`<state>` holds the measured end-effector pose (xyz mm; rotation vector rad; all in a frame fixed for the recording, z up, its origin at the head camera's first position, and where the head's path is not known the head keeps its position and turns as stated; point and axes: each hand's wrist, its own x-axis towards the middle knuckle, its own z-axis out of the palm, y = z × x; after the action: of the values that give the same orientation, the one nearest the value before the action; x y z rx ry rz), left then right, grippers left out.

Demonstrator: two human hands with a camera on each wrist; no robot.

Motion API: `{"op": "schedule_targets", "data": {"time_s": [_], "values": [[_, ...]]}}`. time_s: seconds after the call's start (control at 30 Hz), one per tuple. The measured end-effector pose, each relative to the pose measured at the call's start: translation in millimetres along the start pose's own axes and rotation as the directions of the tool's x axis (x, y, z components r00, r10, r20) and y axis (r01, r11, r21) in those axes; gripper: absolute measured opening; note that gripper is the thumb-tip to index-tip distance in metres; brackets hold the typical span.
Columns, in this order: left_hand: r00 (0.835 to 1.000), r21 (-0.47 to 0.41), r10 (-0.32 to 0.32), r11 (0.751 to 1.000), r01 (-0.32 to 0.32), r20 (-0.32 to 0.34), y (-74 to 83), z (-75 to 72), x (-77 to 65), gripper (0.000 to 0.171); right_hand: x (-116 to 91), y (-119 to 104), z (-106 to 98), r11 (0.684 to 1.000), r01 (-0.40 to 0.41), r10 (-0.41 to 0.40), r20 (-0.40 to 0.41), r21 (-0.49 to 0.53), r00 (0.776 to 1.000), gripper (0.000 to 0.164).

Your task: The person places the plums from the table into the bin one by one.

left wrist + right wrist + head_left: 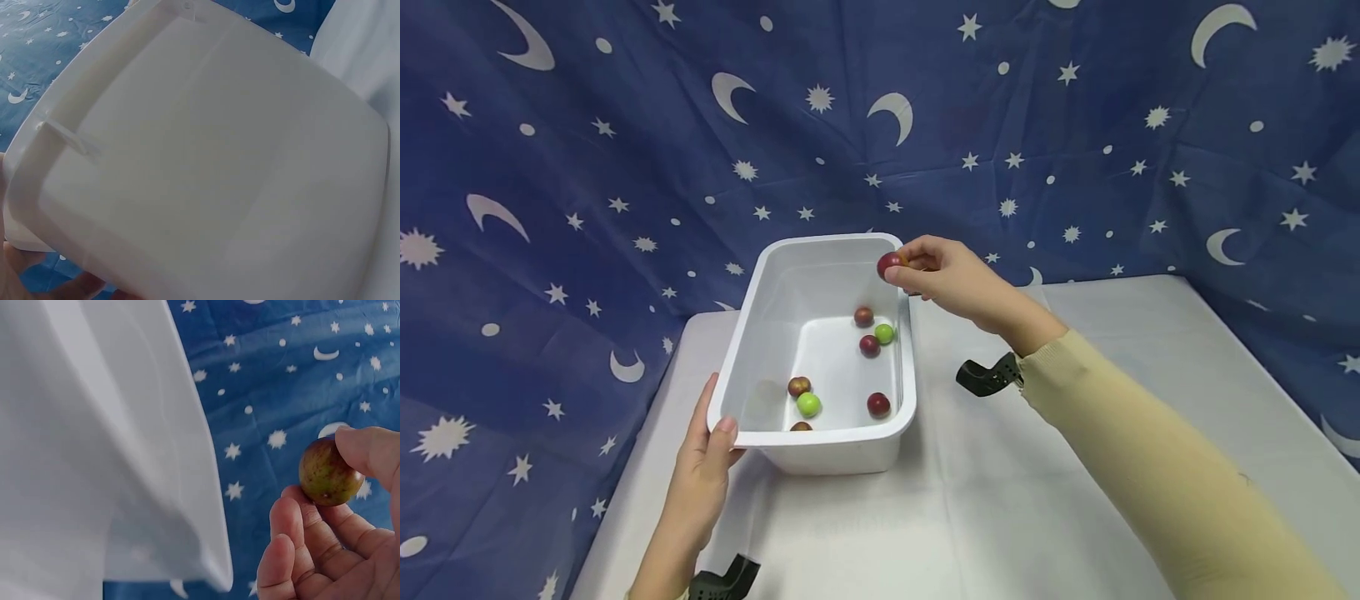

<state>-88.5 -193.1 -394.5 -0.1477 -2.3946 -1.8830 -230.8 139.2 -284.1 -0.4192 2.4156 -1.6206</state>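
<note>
A white plastic bin (827, 437) stands on the table with several small round fruits in it. My left hand (702, 471) grips its near left corner, thumb over the rim and fingers along the outside. At the far right corner, my right hand (955, 279) pinches a plum (891, 265) between thumb and fingers, level with the rim. In the right wrist view this plum (326, 475) looks red-brown with a mottled green underside. Inside the bin lie dark red plums (878, 405), brownish ones (799, 386) and bright green fruits (808, 405). The near wall partly hides one brownish fruit (801, 426).
A white cloth covers the table (1022, 500) on both sides of the bin. Blue fabric (970, 117) with moons and stars hangs behind the table and along its left side. A black wrist device (988, 377) sits below my right wrist.
</note>
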Motion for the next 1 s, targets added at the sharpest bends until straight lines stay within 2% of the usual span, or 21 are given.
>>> {"op": "schedule_targets", "data": {"time_s": [0.1, 0.2, 0.33, 0.47, 0.83, 1.0], "values": [[1.0, -0.012, 0.006, 1.0, -0.006, -0.004, -1.4, -1.3, -1.3, 0.054, 3, -11, 10, 1.0, 0.015, -0.015, 0.011, 0.019, 1.0, 0.04], [1.0, -0.019, 0.009, 1.0, -0.009, -0.011, -2.7, -2.4, -2.4, 0.054, 8, -20, 21, 0.997, 0.01, -0.01, 0.005, 0.079, 1.0, 0.039], [1.0, -0.026, 0.008, 1.0, -0.009, -0.019, -3.7, -3.2, -2.7, 0.054, 15, -26, 36, 0.981, -0.024, 0.026, -0.008, 0.193, 1.0, 0.039], [1.0, -0.032, 0.005, 0.999, -0.005, -0.017, -4.2, -3.5, -2.1, 0.054, 22, -27, 49, 0.969, -0.062, 0.065, -0.004, 0.24, 0.998, 0.04], [1.0, -0.032, 0.002, 0.999, -0.002, -0.013, -2.5, -3.1, -0.7, 0.054, 34, -21, 71, 0.979, -0.117, 0.118, 0.005, 0.169, 0.993, 0.042], [1.0, -0.029, -0.003, 1.0, 0.002, -0.009, -1.5, -1.4, 0.6, 0.054, 38, -17, 78, 0.988, -0.13, 0.128, 0.025, 0.086, 0.991, 0.04]]}}
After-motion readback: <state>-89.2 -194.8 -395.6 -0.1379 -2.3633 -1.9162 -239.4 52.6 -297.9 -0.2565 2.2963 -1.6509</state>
